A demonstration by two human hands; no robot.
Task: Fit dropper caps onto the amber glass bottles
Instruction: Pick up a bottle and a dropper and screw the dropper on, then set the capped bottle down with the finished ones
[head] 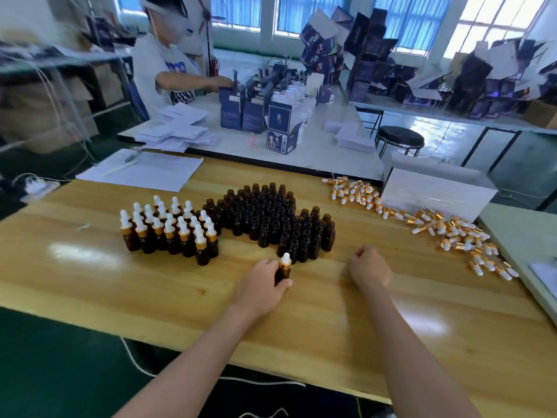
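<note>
The capped bottle (282,273) stands on the wooden table (90,267) just in front of the uncapped bottles (271,220), the left hand (261,282) wrapped round its amber body, white bulb poking up. This one looks fitted and due to join the finished bottles (168,233) off to the left. The right hand (369,265) rests nearby, fingers curled under; I can't tell if it holds anything. Next it'll want a fresh one from the loose dropper caps (452,233) by the white box (437,193)
</note>
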